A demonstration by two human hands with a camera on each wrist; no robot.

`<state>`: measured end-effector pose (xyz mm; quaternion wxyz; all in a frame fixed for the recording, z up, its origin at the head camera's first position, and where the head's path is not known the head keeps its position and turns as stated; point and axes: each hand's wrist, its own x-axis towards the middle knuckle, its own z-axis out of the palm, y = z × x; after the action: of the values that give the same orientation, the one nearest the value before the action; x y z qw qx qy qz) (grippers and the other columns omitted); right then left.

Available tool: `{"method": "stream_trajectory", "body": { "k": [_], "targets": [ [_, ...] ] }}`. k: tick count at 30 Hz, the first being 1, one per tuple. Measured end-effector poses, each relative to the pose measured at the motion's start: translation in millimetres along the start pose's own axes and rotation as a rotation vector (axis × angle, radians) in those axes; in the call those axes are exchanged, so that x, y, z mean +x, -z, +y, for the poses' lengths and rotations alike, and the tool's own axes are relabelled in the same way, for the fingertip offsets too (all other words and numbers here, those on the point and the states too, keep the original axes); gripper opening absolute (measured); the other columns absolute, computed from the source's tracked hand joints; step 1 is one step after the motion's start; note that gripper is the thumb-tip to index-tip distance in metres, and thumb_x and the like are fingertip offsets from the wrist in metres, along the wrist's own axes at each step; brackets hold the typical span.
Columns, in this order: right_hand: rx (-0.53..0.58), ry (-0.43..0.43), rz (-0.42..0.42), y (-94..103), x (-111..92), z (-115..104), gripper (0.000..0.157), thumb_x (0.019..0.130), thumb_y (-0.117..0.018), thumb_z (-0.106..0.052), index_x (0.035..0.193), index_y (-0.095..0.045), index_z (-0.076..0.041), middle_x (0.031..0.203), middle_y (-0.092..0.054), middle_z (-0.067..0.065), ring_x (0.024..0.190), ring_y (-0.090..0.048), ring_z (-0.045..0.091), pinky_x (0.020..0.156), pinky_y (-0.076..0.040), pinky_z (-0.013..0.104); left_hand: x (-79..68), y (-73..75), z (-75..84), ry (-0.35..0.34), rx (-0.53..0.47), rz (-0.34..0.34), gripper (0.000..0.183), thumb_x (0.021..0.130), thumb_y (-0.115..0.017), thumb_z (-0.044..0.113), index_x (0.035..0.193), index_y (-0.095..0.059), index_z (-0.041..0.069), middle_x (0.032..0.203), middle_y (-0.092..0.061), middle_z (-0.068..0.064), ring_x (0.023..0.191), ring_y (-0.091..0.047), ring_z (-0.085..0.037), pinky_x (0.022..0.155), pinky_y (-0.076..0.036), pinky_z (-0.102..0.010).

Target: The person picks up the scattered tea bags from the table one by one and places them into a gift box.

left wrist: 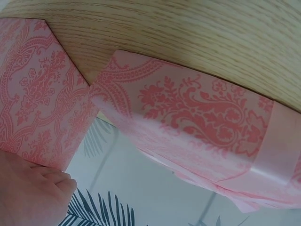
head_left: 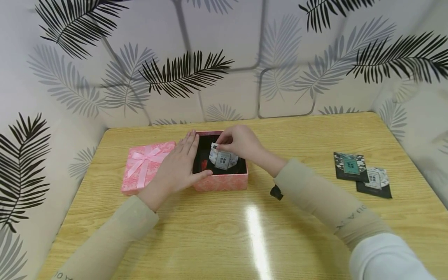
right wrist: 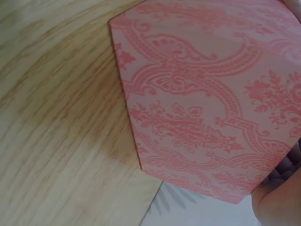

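Observation:
A pink patterned gift box [head_left: 221, 182] stands uncovered on the table, its inside dark. My left hand [head_left: 178, 165] rests along the box's left rim with fingers straight and thumb over the front edge. Over the box opening, my right hand [head_left: 241, 144] pinches a small black-and-white sachet [head_left: 223, 158] with a pale label by its upper edge. Something small and red shows inside the box at the left. In the left wrist view the left fingers [left wrist: 56, 181] lie against the box wall [left wrist: 37, 94]. The right wrist view shows the box's side [right wrist: 188, 103] close up.
Left of the box lies its pink lid [head_left: 148, 161] with a ribbon bow, partly behind the left hand. Two flat sachets, one green-labelled [head_left: 351, 166] and one white-labelled [head_left: 376, 182], overlap at the right. A small black object [head_left: 276, 192] lies by the right sleeve. A leaf-patterned backdrop [head_left: 227, 93] stands behind the table.

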<state>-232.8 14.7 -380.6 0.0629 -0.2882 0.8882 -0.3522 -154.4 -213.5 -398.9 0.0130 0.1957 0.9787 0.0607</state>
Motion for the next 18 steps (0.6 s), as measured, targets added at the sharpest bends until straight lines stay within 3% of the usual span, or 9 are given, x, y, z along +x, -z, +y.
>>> {"method": "stream_trajectory", "body": {
  "k": [7, 18],
  "targets": [
    [-0.075, 0.029, -0.012, -1.6, -0.3, -1.8, 0.017, 0.095, -0.082, -0.015, 0.108, -0.083, -0.004, 0.101, -0.083, 0.009, 0.091, -0.078, 0.022, 0.084, -0.063, 0.038, 0.0, -2.0, -1.3, -0.01, -0.001, 0.012, 0.112, 0.099, -0.056, 0.071, 0.169, -0.01, -0.004, 0.178, -0.008, -0.022, 0.167, -0.012, -0.034, 0.135, -0.022, -0.05],
    [-0.046, 0.033, -0.004, 3.0, -2.2, 1.2, 0.018, 0.096, -0.081, -0.015, 0.11, -0.083, -0.004, 0.105, -0.083, 0.01, 0.094, -0.079, 0.023, 0.087, -0.064, 0.039, -0.4, -2.6, -1.4, -0.006, -0.014, 0.016, 0.112, 0.099, -0.057, 0.07, 0.169, -0.009, -0.003, 0.178, -0.009, -0.021, 0.167, -0.012, -0.034, 0.134, -0.022, -0.051]
  ]
}}
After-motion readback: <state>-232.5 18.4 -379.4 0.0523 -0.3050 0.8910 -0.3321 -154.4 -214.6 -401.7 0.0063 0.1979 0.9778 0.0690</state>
